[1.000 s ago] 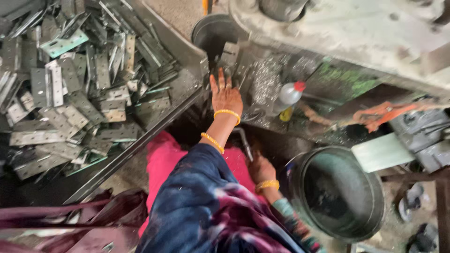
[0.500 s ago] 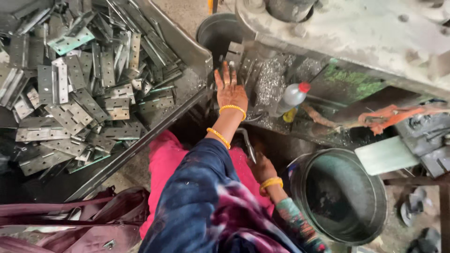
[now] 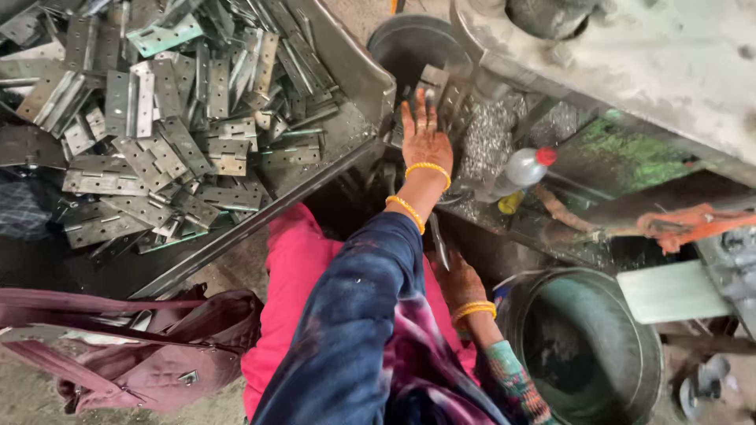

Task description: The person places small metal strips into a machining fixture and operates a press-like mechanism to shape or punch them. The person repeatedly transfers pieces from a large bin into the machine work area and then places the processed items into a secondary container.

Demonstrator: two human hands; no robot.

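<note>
My left hand [image 3: 426, 140], with yellow bangles on the wrist, reaches forward with its fingers spread. It lies flat on grey metal hinge plates [image 3: 438, 88] at the edge of the machine bed [image 3: 630, 55]. My right hand [image 3: 461, 285] is low beside my pink-clad lap, closed round a thin metal lever [image 3: 439, 240]. A big heap of loose grey hinges [image 3: 165, 126] fills a metal tray [image 3: 358, 75] to the left of my left hand.
A small plastic bottle with a red cap [image 3: 524, 167] lies among metal shavings [image 3: 488, 142] on the bench. A dark round metal tub [image 3: 587, 354] stands at the lower right, another [image 3: 409, 39] behind the tray. A maroon bag [image 3: 150, 346] sits lower left.
My left hand has moved a little farther forward onto the hinge plates at the machine. My right hand stays on the lever.
</note>
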